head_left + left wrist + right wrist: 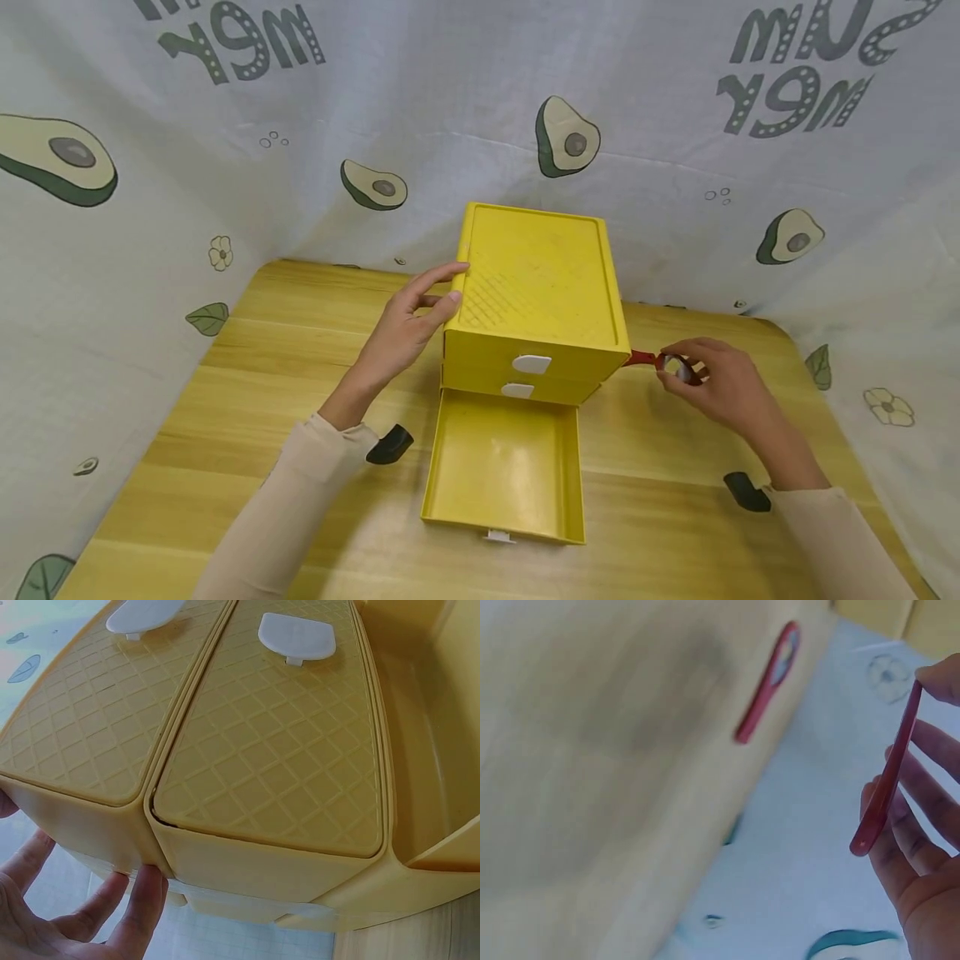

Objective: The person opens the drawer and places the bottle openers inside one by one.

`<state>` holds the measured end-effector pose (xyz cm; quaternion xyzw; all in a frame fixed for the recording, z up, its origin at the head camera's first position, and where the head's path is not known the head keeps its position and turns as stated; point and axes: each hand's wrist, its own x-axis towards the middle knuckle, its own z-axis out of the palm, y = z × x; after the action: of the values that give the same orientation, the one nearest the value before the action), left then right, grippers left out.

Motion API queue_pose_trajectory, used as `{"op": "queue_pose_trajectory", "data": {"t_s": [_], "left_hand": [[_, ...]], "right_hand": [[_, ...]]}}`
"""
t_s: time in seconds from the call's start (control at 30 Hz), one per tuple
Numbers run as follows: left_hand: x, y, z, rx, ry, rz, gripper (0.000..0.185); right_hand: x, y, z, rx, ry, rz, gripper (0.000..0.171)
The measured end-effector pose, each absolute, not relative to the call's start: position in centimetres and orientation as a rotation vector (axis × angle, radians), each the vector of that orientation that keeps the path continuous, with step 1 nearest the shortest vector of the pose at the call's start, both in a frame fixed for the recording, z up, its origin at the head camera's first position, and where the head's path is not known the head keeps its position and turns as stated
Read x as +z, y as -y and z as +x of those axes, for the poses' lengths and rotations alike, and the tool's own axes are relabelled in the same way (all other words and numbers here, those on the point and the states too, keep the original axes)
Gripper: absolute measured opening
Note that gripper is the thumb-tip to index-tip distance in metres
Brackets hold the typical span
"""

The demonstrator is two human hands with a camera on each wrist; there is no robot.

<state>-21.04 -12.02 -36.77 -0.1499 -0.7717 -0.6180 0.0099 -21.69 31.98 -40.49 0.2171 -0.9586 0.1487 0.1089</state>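
Observation:
A yellow drawer unit [540,275] stands on the wooden table, its two upper drawers closed. Its bottom drawer [502,467] is pulled out, and nothing lies inside. My left hand [405,325] rests at the unit's left top edge; in the left wrist view its fingers [142,907] touch the unit's side. Right of the unit, my right hand [712,375] pinches a red hand mirror [679,367] between thumb and fingers. Seen edge-on in the right wrist view, the mirror [891,772] is a thin red strip. A similar red-framed object [769,682] shows on the wood there, blurred.
White tabs [531,364] mark the drawer fronts. A pale curtain [450,108] printed with avocados and lettering hangs behind and beside the table [247,400]. Black pieces [390,444] sit near both wrists.

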Motion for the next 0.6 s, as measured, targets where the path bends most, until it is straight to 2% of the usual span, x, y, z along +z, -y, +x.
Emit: {"op": "queue_pose_trajectory", "data": {"t_s": [0.27,0.6], "left_hand": [[-36.8,12.1,-21.1,-1.926,2.406,-0.476,0.041],[-36.8,12.1,-21.0,-1.941,2.398,-0.486,0.041]], "right_hand": [[-38.9,-29.3,-19.6,0.443,2.644,0.834,0.028],[-37.6,-26.0,-16.8,0.466,2.638,0.93,0.034]]}}
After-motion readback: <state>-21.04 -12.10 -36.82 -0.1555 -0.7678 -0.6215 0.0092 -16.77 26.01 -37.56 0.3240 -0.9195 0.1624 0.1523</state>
